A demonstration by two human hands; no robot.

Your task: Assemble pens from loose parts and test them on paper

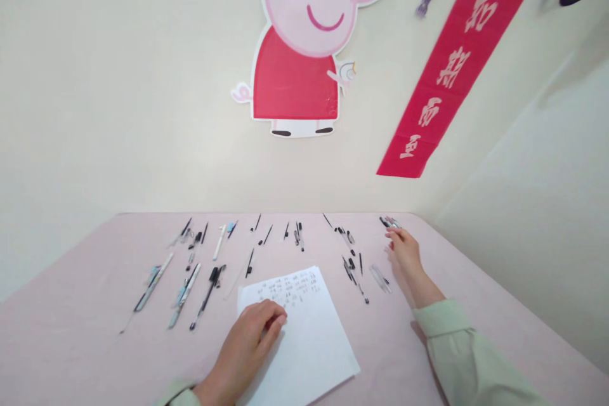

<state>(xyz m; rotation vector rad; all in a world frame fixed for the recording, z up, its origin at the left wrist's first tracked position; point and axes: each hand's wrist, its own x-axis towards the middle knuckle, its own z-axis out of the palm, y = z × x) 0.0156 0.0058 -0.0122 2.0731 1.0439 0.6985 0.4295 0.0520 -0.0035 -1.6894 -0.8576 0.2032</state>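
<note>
My left hand (252, 337) rests on the left part of a white sheet of paper (314, 342), its fingers curled together and nothing visible in them. Rows of small handwriting cover the top of the sheet. Over at the far right of the table, my right hand (404, 252) reaches to a small group of pen parts (391, 222). Its fingertips are drawn together at the near side of that group; whether they grip a part is too small to make out. Nearest to this hand otherwise lie some clear pen barrels (380, 279).
Pens and pen parts lie in groups on the pink table (95, 304), among them a black pen (204, 298), a white pen (219, 242) and a patterned pen (155, 283). Behind the table stands a wall with a pig cutout (295, 82) and a red banner (440, 76).
</note>
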